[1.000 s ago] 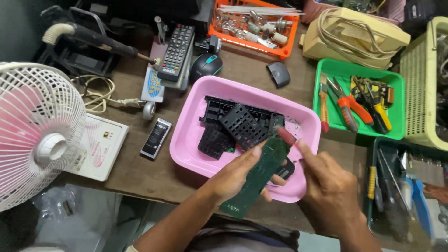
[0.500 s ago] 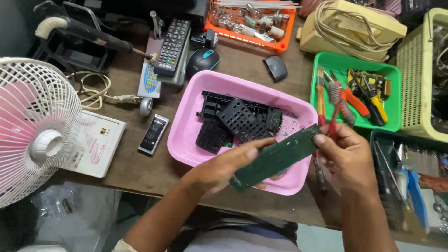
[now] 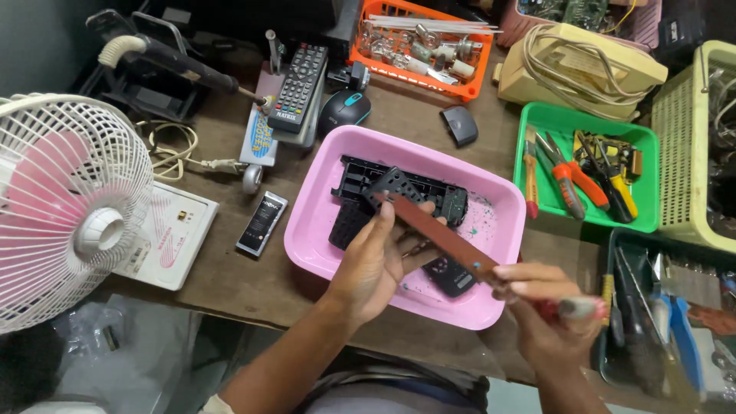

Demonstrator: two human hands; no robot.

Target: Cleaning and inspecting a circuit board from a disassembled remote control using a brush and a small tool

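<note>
Both hands hold a long brown circuit board above the pink tray.

The left hand (image 3: 376,264) grips the circuit board (image 3: 437,234) at its upper end, fingers curled and pressed on its edges; the right hand (image 3: 548,314) pinches the lower end, fingers closed, with a red-handled tool (image 3: 571,308) clamped in the same fist. The board lies tilted over the near half of the pink tray (image 3: 322,207), clear of its floor. Black plastic casing parts (image 3: 360,180) lie inside the tray. Right of the tray stands a green tray (image 3: 652,180) of pliers; left of it lies a small black battery (image 3: 262,223); beyond it, a remote control (image 3: 299,77).
</note>
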